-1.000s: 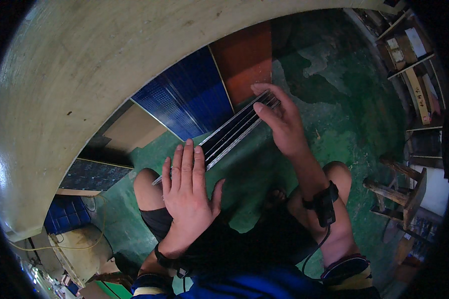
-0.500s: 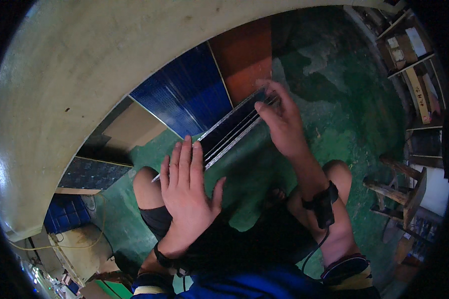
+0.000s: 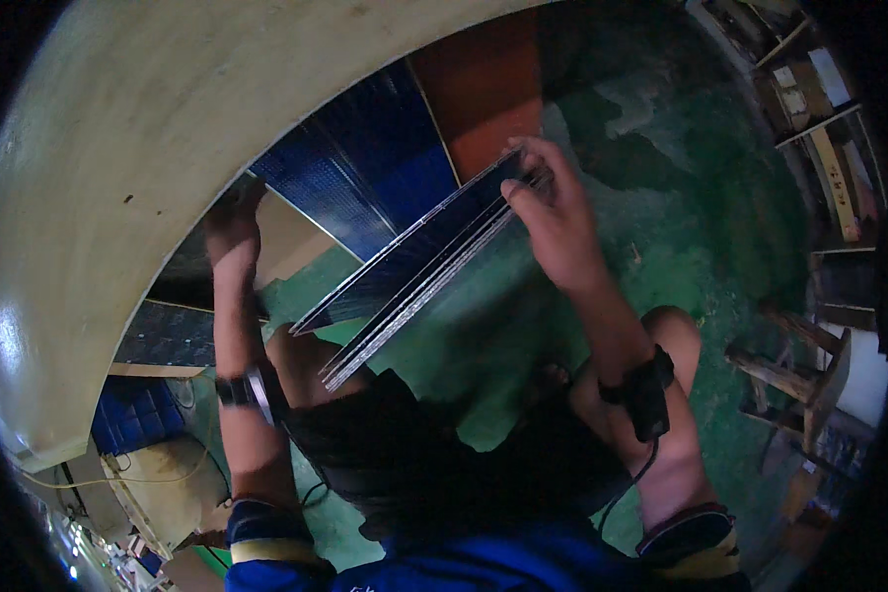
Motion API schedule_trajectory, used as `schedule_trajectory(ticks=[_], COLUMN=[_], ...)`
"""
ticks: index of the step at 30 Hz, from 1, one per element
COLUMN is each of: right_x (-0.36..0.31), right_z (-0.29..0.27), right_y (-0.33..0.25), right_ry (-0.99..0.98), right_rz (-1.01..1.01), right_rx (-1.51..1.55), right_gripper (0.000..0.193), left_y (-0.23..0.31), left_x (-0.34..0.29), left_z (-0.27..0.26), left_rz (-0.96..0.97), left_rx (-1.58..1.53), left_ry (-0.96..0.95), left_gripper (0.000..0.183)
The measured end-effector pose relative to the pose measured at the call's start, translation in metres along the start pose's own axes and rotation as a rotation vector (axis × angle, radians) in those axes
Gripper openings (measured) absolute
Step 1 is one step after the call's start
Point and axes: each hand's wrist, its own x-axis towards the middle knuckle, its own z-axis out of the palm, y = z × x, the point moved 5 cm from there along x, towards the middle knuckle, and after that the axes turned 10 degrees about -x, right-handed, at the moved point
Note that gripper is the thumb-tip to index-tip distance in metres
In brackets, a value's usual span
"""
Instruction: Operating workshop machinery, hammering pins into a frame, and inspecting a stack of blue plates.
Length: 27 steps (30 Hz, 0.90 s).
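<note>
My right hand (image 3: 559,222) pinches the far end of several thin, dark, flat sheets (image 3: 434,247) with rough silvery edges. They fan apart toward their near end, which hangs by my left knee. The thumb lies on the near face and the fingers curl over the far end. My left hand (image 3: 235,232) is off the sheets, raised in the shadow under the edge of the pale table (image 3: 99,197). Its fingers are too dark to make out. Closest to it are a brown board (image 3: 296,237) and a blue textured panel (image 3: 360,163).
A reddish-brown panel (image 3: 479,94) stands beside the blue one. A wooden stool (image 3: 809,370) and loaded shelves (image 3: 824,148) line the right. At the lower left are a blue crate (image 3: 136,419) and a yellow cable (image 3: 158,481). The floor (image 3: 681,237) is green.
My left hand has left the sheets and moved left and away, under the table edge. The sheets now spread apart at their near end, still held by my right hand.
</note>
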Motion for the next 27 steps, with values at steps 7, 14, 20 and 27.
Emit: schedule_trajectory(ticks=[7, 14, 20, 27], right_x=[-0.002, 0.000, 0.003, 0.005], right_z=[-0.003, -0.002, -0.003, 0.008], right_y=[-0.001, 0.006, 0.011, 0.008], right_ry=[0.034, 0.044, 0.072, 0.160], right_rz=[0.004, 0.007, 0.054, -0.034], right_rx=[-0.026, -0.024, -0.096, -0.093], right_gripper=[0.039, 0.040, 0.047, 0.053], left_y=[-0.062, -0.076, -0.016, 0.044], left_x=[0.043, -0.046, -0.112, -0.169], left_z=[0.052, 0.073, 0.052, 0.040], left_rz=[0.328, -0.891, -0.875, -0.454], left_rx=[-0.031, -0.489, -0.711, -0.340], left_ry=[-0.098, -0.165, -0.082, -0.170], left_gripper=[0.044, 0.072, 0.075, 0.050])
